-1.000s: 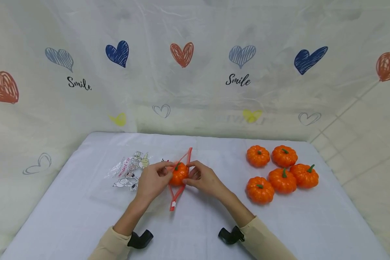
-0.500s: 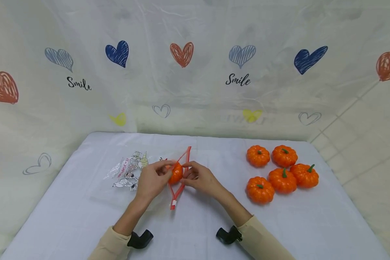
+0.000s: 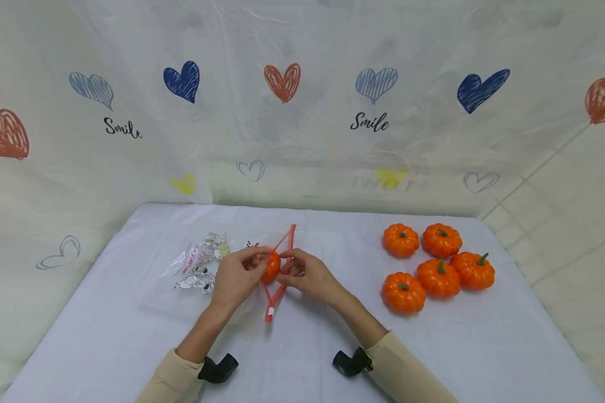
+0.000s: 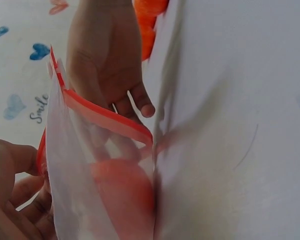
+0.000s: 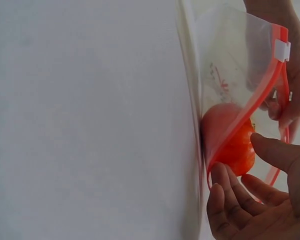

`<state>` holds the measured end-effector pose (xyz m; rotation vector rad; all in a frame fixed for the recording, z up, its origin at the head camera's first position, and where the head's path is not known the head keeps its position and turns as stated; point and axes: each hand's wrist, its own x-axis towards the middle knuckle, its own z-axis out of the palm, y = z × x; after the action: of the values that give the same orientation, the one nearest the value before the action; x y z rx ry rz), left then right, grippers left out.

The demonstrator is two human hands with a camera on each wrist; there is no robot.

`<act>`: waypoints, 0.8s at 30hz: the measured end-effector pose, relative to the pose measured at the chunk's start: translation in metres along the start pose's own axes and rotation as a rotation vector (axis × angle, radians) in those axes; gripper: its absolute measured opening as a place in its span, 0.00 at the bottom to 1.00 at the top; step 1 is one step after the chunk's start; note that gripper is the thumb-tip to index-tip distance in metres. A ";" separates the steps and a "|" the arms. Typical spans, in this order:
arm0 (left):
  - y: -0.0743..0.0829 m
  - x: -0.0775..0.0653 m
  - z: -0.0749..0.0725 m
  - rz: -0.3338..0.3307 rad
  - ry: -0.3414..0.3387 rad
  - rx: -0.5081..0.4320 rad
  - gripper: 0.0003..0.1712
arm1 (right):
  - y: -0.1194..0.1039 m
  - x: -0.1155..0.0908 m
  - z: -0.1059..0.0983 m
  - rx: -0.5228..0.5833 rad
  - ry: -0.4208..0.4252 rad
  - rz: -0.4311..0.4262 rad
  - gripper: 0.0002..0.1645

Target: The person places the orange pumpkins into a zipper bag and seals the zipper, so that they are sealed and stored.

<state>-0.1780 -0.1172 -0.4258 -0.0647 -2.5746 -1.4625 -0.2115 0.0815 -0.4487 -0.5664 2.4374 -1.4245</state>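
Nearest the wearer, two beige sleeves [image 3: 408, 370] come in over the white table [image 3: 282, 358], a black wrist piece [image 3: 219, 368] beside each. Beyond them the left hand [image 3: 237, 280] pinches the red rim [image 5: 270, 82] of a clear bag [image 3: 161, 302] between thumb and fingers. The right hand [image 3: 310, 274] is half curled, its thumb and fingertips on an orange pumpkin [image 5: 235, 145]; from the wrist views it is hard to tell whether some of those fingers also touch the rim.

The pumpkin sits in the bag's mouth, partly behind the film and partly bare on the side facing the right hand. It lies to the left of the right fingertips and just right of the left hand; the right hand is the nearer, being in contact. The rim's long axis runs away from the person, its far end leaning slightly right, with the white slider [image 3: 270, 311] at the near end. The mouth faces right, while the printed body of the bag spreads flat to the left.

Farther right, well apart from the bag, five other pumpkins [image 3: 438, 279] stand grouped on the table. Behind everything hangs a pale backdrop [image 3: 322, 187] printed with hearts.
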 end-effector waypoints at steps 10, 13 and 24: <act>0.000 -0.001 -0.001 0.014 0.010 -0.021 0.12 | -0.001 0.003 0.001 0.011 -0.008 -0.002 0.31; 0.000 -0.001 -0.001 0.006 0.007 -0.025 0.12 | -0.002 0.003 0.000 0.010 -0.008 -0.003 0.31; 0.001 0.000 0.000 -0.013 0.006 -0.021 0.12 | 0.000 -0.004 -0.016 0.009 0.041 -0.013 0.32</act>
<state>-0.1781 -0.1174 -0.4250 -0.0463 -2.5596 -1.4922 -0.2151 0.0958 -0.4408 -0.5575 2.4615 -1.4659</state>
